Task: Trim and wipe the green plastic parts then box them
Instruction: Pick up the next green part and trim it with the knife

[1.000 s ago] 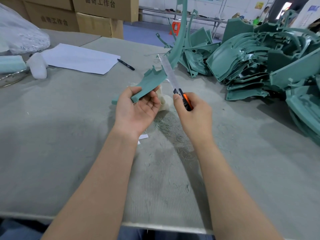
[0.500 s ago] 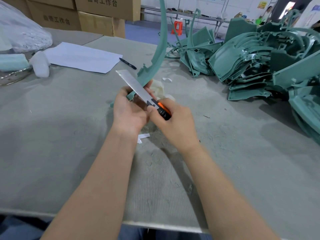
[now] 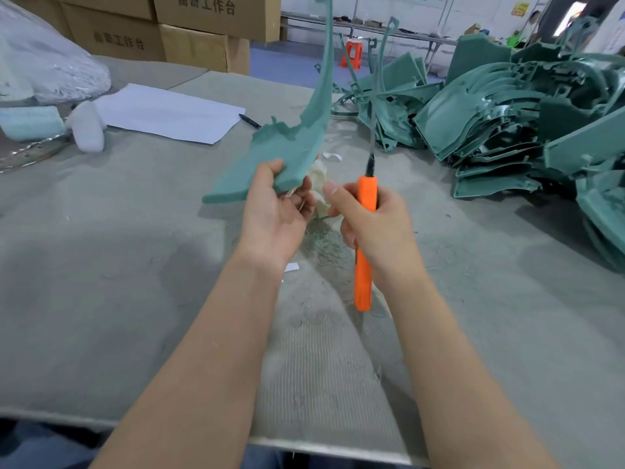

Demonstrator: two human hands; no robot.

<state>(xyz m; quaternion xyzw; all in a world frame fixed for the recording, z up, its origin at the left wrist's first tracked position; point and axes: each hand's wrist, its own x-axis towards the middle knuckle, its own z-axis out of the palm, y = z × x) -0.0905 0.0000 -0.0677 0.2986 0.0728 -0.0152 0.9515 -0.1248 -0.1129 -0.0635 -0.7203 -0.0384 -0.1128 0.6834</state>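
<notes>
Knife (image 3: pixel 367 196) swung upright beside green part (image 3: pixel 291 147) in left grip (image 3: pixel 274 211).

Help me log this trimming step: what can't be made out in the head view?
- Held green part: its upper end is cut off by the top edge.
- Knife: the blade is thin, edge-on and blurred; its tip is lost against the pile behind.
- Whitish wad: mostly hidden behind the left hand and right hand.
- Pile: runs past the right edge.

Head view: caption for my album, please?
Left hand holds a green plastic part while right hand grips an orange knife.
</notes>
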